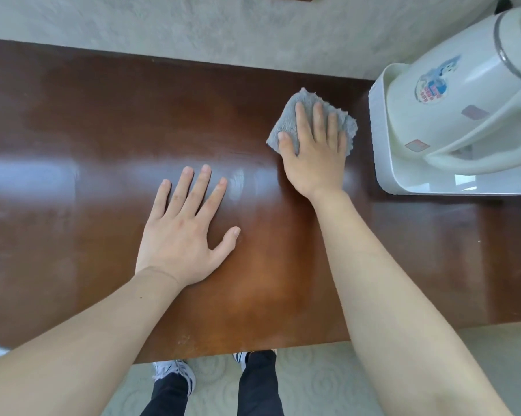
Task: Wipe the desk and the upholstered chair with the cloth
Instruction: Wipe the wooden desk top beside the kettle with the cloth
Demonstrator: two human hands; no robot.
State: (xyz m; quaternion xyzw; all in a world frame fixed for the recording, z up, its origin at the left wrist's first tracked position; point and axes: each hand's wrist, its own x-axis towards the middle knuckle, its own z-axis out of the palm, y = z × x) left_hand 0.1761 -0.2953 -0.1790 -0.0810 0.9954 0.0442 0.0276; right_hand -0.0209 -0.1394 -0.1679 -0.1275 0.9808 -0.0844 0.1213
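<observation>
Grey terry cloth [314, 121], folded into a small thick pad with frayed, fluffy edges, lies on a dark reddish-brown wooden tabletop [73, 121] seen from above. The right hand [313, 151] lies flat on top of it, fingers [319, 115] straight and together, thumb at the pad's near left corner; its grip is released rather than clenched, the palm pressing the cloth down instead of pinching it. The left hand [187, 229] rests nearer the person, fingers spread and palm down on bare wood, grasping nothing, probably as a brace. Just to the right of the cloth stands a white plastic tray [379, 151] carrying a large cream thermos jug [451, 97] with a handle; cloth and tray are near but apart. The cloth looks soft, light and limp, so it should bunch or unfold if dragged by one edge; flat pressure over its middle, as here, seems the safest hold. The polished wood shows bright glare and looks slick, so the pad should glide easily. The jug looks tall enough to tip if the tray is knocked. The upholstered chair is not in view. Below the tabletop's near edge are dark trousers, white trainers [175, 373] and pale patterned carpet [313, 382]
</observation>
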